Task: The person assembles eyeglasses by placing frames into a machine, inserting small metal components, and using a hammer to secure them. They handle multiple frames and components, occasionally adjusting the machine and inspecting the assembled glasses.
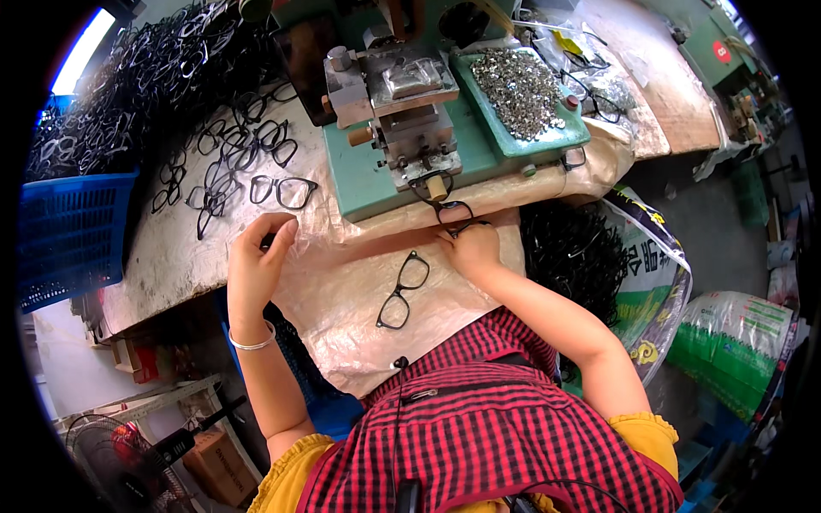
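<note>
Checked red-and-black apron [479, 427] fills the near edge below me, with a black cable running down it. Just beyond, on the crinkled plastic sheet [342, 299] spread over my worktop [171, 256], one black spectacle frame [403, 289] lies free between my two hands, touched by neither. My left hand [256, 265], a silver bangle [252, 342] at its wrist, rests on the sheet's left edge with fingers curled over something small and dark; I cannot tell what it is. My right hand [470, 248] pinches a second black frame [453, 214] at the foot of the green machine [410, 128], that frame lying right under its metal head. Left of the machine, loose dark frames [248, 171] are scattered towards a blue basket [73, 235]. On the machine's right side a green tray [522, 94] holds a heap of small metal parts. Farther right, a sack [573, 256] brims with black frames.
</note>
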